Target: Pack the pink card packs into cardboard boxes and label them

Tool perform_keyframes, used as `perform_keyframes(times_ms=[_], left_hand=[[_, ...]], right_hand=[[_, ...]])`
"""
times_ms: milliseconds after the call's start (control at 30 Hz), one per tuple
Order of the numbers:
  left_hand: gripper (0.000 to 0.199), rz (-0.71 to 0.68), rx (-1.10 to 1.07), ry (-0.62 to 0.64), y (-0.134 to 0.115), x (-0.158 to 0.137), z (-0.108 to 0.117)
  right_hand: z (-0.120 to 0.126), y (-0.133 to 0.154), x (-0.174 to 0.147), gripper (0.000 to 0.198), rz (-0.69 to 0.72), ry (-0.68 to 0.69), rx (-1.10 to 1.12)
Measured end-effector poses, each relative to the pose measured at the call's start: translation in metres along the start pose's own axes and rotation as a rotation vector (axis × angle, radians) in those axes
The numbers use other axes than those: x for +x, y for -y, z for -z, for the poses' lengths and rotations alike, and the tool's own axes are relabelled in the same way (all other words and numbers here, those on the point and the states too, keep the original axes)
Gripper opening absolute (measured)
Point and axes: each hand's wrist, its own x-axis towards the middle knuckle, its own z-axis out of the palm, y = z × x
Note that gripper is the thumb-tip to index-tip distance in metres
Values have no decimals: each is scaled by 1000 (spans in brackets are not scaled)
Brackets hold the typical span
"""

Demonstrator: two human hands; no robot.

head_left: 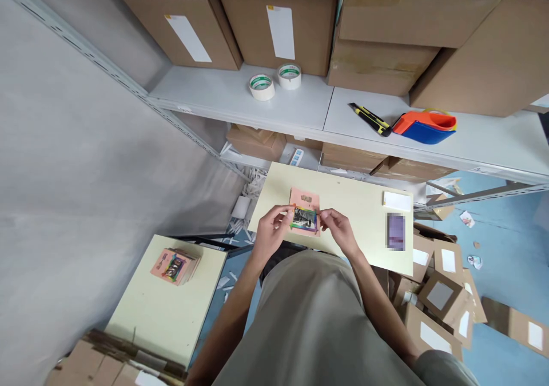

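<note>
A pink card [305,195] lies on the pale table in front of me. On its lower part is a black-and-white picture with a rainbow border [304,219]. My left hand [273,226] is closed in a pinch at the picture's left edge. At the opposite edge my right hand [338,226] pinches the border between thumb and fingers. Whether the picture is a separate piece or part of the card I cannot tell. A stack of similar pink cards with rainbow pictures [171,266] sits on the lower table to my left.
The worktable [351,203] also bears a white box [397,201] and a blurred purple item [395,231]. On the shelf are two tape rolls [261,87], a utility knife [370,119] and an orange-blue tape dispenser [424,126]. Cardboard boxes [441,294] are heaped at right.
</note>
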Motion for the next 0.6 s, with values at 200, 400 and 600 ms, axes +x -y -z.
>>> perform_keyframes(times_ms=[200,400,600], left_hand=[[21,-350,255,174,-25,-10,-24],[22,-291,326,210,-38,-18,-38],[34,115,-235,-73,-5,1,-12]], right_hand=[[-16,-25,18,34,17,29,116],[-20,-22,20,39,-8,58,151],[-10,-11,15,54,-54,-88,97]])
